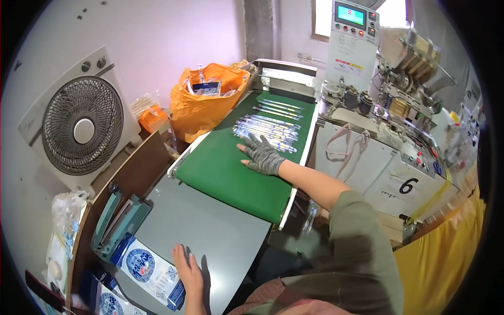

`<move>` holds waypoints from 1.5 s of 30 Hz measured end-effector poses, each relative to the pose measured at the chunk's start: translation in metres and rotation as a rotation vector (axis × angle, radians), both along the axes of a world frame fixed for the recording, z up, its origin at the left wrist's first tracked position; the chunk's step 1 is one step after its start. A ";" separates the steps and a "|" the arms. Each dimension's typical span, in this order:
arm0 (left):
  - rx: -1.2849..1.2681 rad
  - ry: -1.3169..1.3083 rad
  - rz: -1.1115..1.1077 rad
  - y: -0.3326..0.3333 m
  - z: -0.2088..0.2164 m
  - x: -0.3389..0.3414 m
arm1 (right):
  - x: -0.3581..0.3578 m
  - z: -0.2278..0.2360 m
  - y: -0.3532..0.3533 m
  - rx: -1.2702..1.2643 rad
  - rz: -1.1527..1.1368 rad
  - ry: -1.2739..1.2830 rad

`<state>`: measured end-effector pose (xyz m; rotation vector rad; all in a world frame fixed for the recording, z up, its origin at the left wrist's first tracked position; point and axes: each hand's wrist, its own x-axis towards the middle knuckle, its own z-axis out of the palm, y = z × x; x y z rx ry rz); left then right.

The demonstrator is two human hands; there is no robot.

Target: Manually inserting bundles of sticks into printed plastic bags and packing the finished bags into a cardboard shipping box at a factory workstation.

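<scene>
My right hand [264, 156], in a grey fingerless-tip knit glove, is spread over the green conveyor belt [220, 168]. Its fingers are apart, at the near edge of a row of slim blue-and-white wrapped sticks [265, 128]; whether they touch the sticks I cannot tell. Bare and with fingers stretched out, my left hand [190, 270] is over the grey table [210, 226]. Right beside it lies a flat white-and-blue printed plastic bag [149, 268], its far end against a teal hand sealer [121, 218]. Another such bag [113, 302] shows at the lower left.
An orange plastic bag [205, 107] stands left of the belt. On the left wall side sits a square fan [81, 128]. To the right is a packing machine [367, 147] with a control screen [350, 16]. A yellow cloth [441, 262] hangs at lower right.
</scene>
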<state>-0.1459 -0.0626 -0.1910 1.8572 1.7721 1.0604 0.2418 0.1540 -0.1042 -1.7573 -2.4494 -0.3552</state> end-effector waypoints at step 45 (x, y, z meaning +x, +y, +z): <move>0.389 -0.959 -0.176 -0.025 0.035 0.067 | -0.225 0.020 -0.202 -0.612 0.693 1.328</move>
